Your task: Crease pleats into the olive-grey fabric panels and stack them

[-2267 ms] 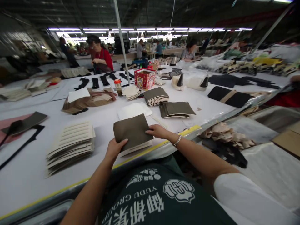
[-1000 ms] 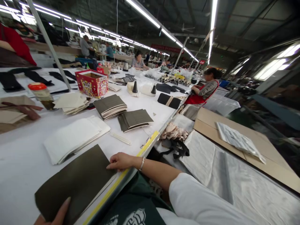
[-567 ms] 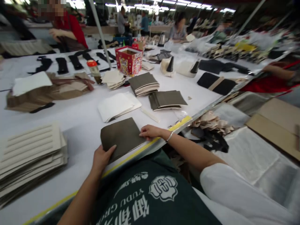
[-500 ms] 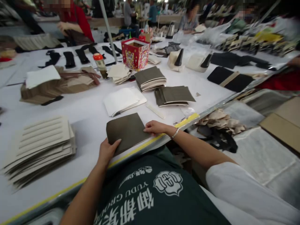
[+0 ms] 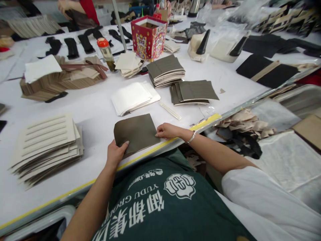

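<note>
A dark olive panel lies at the table's front edge, between my two hands. My left hand grips its lower left corner, thumb on top and fingers hidden beneath. With fingers pinched together, my right hand holds the panel's right edge. Just behind the panel is a stack of white sheets. Two piles of olive pieces, one farther back and one nearer, lie behind and to the right. A thin pale strip rests behind my right hand.
A tall stack of pale ribbed panels stands at the left. Farther back are brown bundled pieces, a bottle with an orange lid and a red box. Yellow tape runs along the front edge. A person's arm shows at the back left.
The view has tilted downward, so things on the table appear larger and shifted. Both hands keep their hold on the olive panel, which lies almost as before.
</note>
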The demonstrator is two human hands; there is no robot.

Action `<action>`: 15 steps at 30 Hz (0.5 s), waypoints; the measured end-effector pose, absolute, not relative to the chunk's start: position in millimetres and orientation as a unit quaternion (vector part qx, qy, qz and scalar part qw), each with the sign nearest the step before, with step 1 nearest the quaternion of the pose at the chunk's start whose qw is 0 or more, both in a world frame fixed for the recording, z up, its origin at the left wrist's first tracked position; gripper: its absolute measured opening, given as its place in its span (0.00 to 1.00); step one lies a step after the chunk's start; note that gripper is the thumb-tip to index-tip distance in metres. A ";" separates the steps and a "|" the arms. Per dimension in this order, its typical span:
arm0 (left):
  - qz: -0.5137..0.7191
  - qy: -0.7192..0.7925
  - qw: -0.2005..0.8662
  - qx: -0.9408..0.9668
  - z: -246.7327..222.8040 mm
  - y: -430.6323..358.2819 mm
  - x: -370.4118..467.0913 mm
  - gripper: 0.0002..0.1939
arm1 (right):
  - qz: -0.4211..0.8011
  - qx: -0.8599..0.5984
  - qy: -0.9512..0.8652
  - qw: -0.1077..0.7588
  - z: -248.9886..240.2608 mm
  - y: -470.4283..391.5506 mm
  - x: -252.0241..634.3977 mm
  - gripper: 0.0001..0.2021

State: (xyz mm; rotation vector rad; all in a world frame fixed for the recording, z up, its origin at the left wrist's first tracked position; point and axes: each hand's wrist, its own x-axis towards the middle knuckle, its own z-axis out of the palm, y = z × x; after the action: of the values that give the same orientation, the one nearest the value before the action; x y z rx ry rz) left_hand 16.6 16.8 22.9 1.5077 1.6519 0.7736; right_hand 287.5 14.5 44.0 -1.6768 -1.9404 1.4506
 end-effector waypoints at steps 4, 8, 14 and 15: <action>0.294 0.650 0.357 0.603 24.2 16.7 17.1 0.21 | 0.477 -0.576 -0.658 0.084 44.1 14.5 287.3 0.10; 0.291 0.653 0.356 0.602 21.9 17.3 17.4 0.21 | 0.463 -0.577 -0.669 0.072 42.2 15.4 288.7 0.10; 0.297 0.653 0.352 0.601 16.9 18.0 16.9 0.23 | 0.432 -0.583 -0.685 0.056 40.8 15.6 289.8 0.09; 0.295 0.653 0.351 0.603 17.1 17.8 16.9 0.23 | 0.428 -0.585 -0.687 0.055 40.6 15.4 289.5 0.09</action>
State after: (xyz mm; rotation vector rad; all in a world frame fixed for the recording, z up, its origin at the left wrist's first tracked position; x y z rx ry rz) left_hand 16.9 17.8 17.1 1.5613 1.6903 0.7650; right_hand 289.5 15.4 40.6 -1.7775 -2.0853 1.2987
